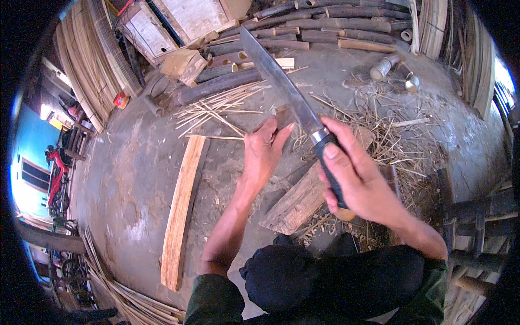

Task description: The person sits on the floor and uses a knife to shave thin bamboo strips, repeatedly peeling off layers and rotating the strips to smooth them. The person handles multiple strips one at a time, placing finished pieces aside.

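Observation:
In my right hand point(352, 173) is a big knife point(281, 81), gripped by its black handle. Its long blade slants up and to the left, passing just beyond my left fingertips. My left hand point(264, 149) is closed, thumb toward the forefinger, at a short brown piece of bamboo point(283, 112) partly behind the blade. How the fingers grip this piece is partly hidden. Below my right hand, a thick wooden block point(292, 208) lies slanted on the floor. A long pale plank point(183, 211) rests to the left of my left forearm.
Thin pale sticks point(216, 111) lie scattered ahead. A heap of shavings point(401, 135) spreads at the right. Dark bamboo poles point(346, 24) are stacked at the back. Bundles of long strips point(86, 65) lean at the far left. A dark wooden frame point(476, 233) stands close on the right.

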A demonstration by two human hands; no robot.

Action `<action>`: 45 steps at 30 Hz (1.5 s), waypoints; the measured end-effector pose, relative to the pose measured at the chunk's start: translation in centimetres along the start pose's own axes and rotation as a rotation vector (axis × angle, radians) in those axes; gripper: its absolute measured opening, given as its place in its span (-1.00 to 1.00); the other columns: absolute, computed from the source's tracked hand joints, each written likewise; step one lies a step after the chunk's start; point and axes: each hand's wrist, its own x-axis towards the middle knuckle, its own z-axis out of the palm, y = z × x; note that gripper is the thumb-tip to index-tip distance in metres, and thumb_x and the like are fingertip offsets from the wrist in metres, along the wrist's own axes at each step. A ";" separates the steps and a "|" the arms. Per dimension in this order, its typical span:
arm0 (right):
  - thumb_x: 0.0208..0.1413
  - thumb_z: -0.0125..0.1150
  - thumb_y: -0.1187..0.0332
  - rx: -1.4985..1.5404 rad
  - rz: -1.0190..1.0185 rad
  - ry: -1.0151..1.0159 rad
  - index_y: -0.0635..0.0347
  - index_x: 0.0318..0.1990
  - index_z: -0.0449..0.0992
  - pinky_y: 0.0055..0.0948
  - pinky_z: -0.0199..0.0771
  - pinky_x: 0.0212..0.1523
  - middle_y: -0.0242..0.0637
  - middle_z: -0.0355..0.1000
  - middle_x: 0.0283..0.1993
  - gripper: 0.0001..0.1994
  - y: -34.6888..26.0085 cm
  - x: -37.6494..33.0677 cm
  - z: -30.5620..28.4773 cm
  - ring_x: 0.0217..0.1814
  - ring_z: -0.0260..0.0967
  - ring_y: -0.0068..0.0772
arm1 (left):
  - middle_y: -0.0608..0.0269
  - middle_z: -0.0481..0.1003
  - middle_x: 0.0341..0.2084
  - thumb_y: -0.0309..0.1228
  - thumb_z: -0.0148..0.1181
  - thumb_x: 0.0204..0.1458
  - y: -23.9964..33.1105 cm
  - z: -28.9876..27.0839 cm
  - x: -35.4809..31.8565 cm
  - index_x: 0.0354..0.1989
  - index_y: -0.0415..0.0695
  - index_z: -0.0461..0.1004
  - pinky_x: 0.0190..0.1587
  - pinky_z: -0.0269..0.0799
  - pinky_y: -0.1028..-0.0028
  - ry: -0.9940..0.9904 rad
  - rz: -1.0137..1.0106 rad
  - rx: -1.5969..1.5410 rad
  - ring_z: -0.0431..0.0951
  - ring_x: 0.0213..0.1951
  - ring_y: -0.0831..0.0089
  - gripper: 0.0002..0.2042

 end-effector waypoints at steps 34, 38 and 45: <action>-0.06 0.22 0.32 -0.757 -0.262 0.237 0.33 -0.23 0.38 -0.16 0.48 -0.45 0.10 0.46 -0.48 -0.70 7.9 11.4 -3.0 -0.49 0.45 0.17 | -0.09 0.38 -0.62 -0.34 0.25 0.08 1.1 -2.7 10.0 -0.41 -0.24 0.38 -0.50 0.29 0.27 0.042 0.161 0.181 0.26 -0.56 -0.06 -0.77; -0.08 0.21 0.31 -0.576 0.180 -0.011 0.32 -0.21 0.38 -0.08 0.48 -0.33 0.08 0.47 -0.46 -0.69 11.1 11.0 -2.6 -0.37 0.48 0.21 | -0.01 0.36 -0.65 -0.33 0.22 0.11 0.1 -2.5 10.5 -0.40 -0.22 0.41 -0.50 0.30 0.33 0.096 0.238 0.167 0.29 -0.62 0.11 -0.79; -0.02 0.23 0.32 -0.770 -0.097 0.075 0.26 -0.29 0.36 -0.19 0.33 -0.47 -0.17 0.32 -0.58 -0.76 18.2 14.3 -3.3 -0.52 0.38 -0.19 | 0.23 0.39 -0.50 -0.20 0.05 0.23 -4.2 4.5 13.5 -0.31 -0.33 0.42 -0.28 0.26 0.47 0.412 0.122 -0.136 0.32 -0.39 0.51 -0.65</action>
